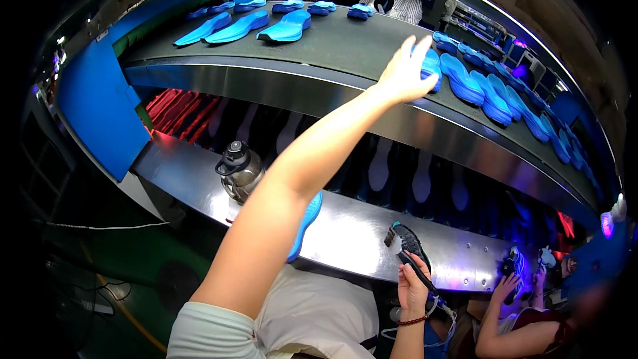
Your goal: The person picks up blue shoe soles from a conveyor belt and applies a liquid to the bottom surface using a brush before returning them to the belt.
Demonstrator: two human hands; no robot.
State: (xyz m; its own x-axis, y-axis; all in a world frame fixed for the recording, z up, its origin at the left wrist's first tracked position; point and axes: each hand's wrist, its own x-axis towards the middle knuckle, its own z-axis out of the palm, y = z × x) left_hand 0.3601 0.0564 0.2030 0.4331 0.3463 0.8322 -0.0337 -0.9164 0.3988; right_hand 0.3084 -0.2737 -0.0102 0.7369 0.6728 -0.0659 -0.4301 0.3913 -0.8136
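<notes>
My left arm stretches up across the upper conveyor belt (pixel 359 43). My left hand (pixel 407 73) is there with its fingers spread, right beside a blue shoe sole (pixel 432 66) that it partly covers; whether it touches the sole is unclear. Low in the view, my right hand (pixel 413 282) is closed round the dark handle of a brush (pixel 417 270), its bristle end pointing up and left. Just behind the brush, a dark shoe (pixel 413 242) is at the metal ledge. Another blue sole (pixel 307 226) lies there, partly hidden by my left forearm.
Several blue soles (pixel 286 26) are spread over the belt's far left, and more (pixel 495 100) crowd its right. A dark bottle (pixel 240 167) stands on the metal ledge (pixel 359 239). A co-worker's hands (pixel 508 286) handle a shoe at the right; other people are beyond the belt.
</notes>
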